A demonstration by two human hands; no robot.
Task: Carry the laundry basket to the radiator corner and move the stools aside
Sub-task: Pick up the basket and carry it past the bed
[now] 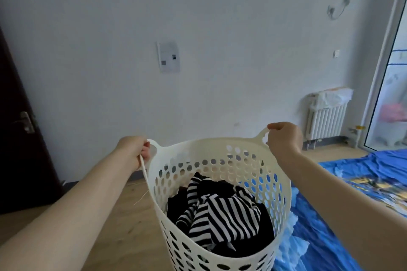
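A cream perforated laundry basket [220, 154] hangs in front of me, held off the wooden floor. Black and striped clothes [220, 213] lie inside it. My left hand [134, 149] grips the left handle loop. My right hand [284, 138] grips the right handle loop. The white radiator [326, 121] stands against the far wall at the right, in the corner beside a glass door. No stools are in view.
A blue sheet [352, 193] covers a low surface at my right, touching the basket's side. A dark door [19, 134] stands at the left. A plastic bag [332, 97] lies on top of the radiator. Wooden floor [123, 222] stretches to the wall.
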